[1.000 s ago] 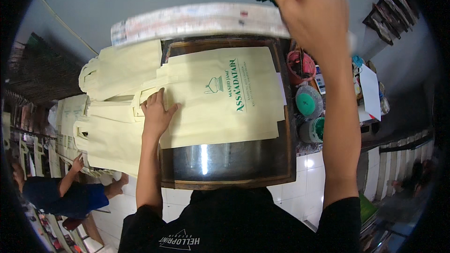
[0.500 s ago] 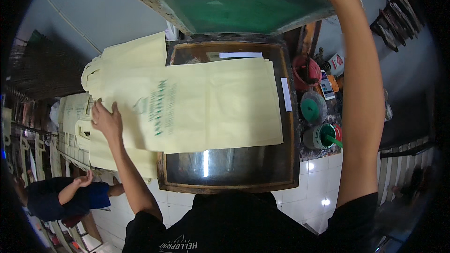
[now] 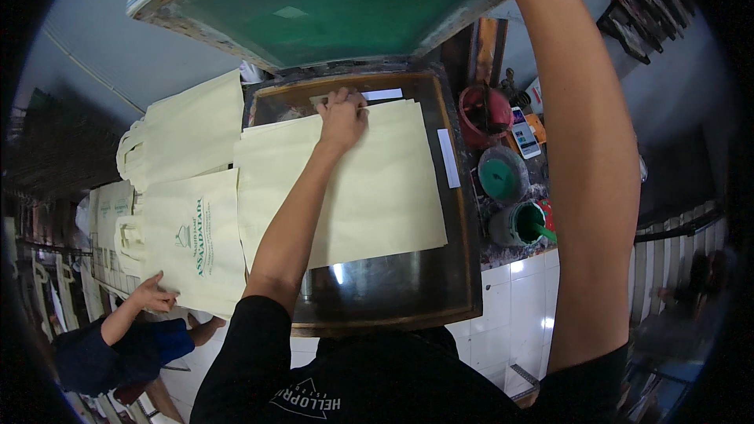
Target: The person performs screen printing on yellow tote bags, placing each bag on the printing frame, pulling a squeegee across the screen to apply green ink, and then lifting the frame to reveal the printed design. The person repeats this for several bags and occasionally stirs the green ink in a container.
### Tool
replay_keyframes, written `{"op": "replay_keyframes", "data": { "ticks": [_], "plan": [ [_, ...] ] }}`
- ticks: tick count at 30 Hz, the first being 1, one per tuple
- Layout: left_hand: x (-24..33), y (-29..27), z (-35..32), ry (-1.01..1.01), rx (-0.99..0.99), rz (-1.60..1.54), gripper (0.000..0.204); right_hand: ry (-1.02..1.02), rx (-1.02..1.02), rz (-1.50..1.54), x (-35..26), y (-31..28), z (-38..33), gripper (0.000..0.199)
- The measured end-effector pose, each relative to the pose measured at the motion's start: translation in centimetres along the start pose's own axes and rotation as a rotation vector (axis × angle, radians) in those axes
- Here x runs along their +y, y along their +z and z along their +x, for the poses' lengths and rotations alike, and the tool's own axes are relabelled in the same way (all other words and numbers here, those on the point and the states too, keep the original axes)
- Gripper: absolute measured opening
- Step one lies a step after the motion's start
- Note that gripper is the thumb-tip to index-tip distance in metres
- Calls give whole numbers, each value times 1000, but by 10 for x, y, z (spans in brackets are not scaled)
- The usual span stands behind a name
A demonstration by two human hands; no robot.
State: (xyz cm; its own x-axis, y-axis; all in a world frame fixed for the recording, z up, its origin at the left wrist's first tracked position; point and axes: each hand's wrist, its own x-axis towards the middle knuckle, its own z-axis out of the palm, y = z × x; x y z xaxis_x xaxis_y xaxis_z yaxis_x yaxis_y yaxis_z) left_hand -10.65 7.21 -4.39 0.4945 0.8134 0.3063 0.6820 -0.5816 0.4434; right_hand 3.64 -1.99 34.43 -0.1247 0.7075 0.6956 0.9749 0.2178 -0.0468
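Glass-topped board (image 3: 393, 286) centre; blank cream bags (image 3: 377, 188) stacked flat on it, presumably for even support. Green screen (image 3: 330, 20) tilted up at board's far edge, likely leaving reach. Left hand (image 3: 343, 119) at bags' far edge, fingers bent; pinching or just pressing, can't tell. Right hand out of view, grip unknown. Printed bag (image 3: 192, 243) left of board.
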Motion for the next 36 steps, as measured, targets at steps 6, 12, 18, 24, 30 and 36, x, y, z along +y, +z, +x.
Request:
{"op": "replay_keyframes", "data": {
  "ticks": [6,12,18,24,30,36],
  "plan": [
    [12,-23,11,85,-1,-152,12,66,14,62,-4,-4,-8,36],
    [21,5,40,88,-191,-94,7,-14,35,48,1,-1,-4,34],
    [23,6,20,216,-96,-94,6,0,19,73,1,-1,-9,33],
    [-13,-57,-36,195,142,-365,13,-6,31,69,0,0,-6,34],
    [18,-248,-109,30,388,-399,7,-31,35,47,11,1,1,34],
    [76,-220,-28,340,-3,-347,9,2,24,83,14,2,2,32]
  ]
}}
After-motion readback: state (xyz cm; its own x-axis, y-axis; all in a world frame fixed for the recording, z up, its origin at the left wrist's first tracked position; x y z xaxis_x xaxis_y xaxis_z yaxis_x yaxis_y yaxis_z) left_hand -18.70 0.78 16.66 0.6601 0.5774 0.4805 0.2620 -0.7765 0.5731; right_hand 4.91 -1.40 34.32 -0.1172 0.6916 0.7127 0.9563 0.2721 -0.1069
